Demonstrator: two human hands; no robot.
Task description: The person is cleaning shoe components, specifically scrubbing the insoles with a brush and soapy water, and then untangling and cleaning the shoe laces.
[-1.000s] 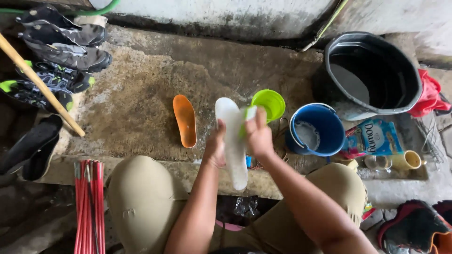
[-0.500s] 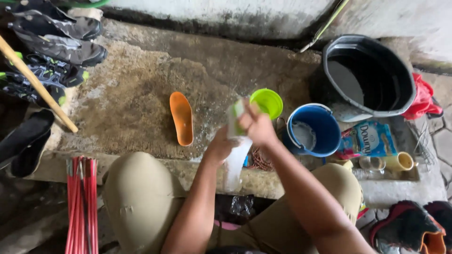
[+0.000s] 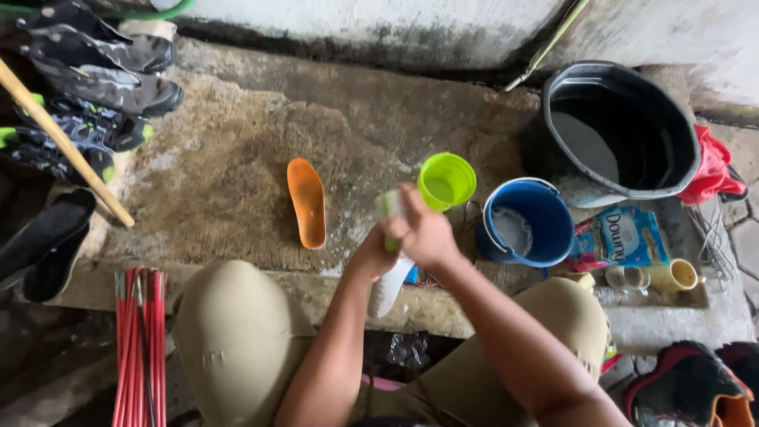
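Note:
My left hand (image 3: 368, 258) grips a white shoe insole (image 3: 388, 288) that hangs tilted over the front edge of the wet concrete slab (image 3: 237, 158). My right hand (image 3: 424, 231) is closed on a green and white scrub brush (image 3: 390, 207) pressed against the insole's upper part, which both hands mostly hide. An orange insole (image 3: 307, 202) lies flat on the slab just left of my hands. A lime green cup (image 3: 447, 180) stands right behind my right hand.
A blue bucket (image 3: 527, 220) and a big black tub (image 3: 624, 130) stand to the right, with a detergent pouch (image 3: 621, 236) and yellow mug (image 3: 674, 275). Several shoes (image 3: 95, 71) and a wooden stick (image 3: 59, 142) sit at left. Red rods (image 3: 141, 340) lean by my knee.
The white insole has dropped lower and tilted away, so less of it shows. My right hand has slid the brush down and left along it.

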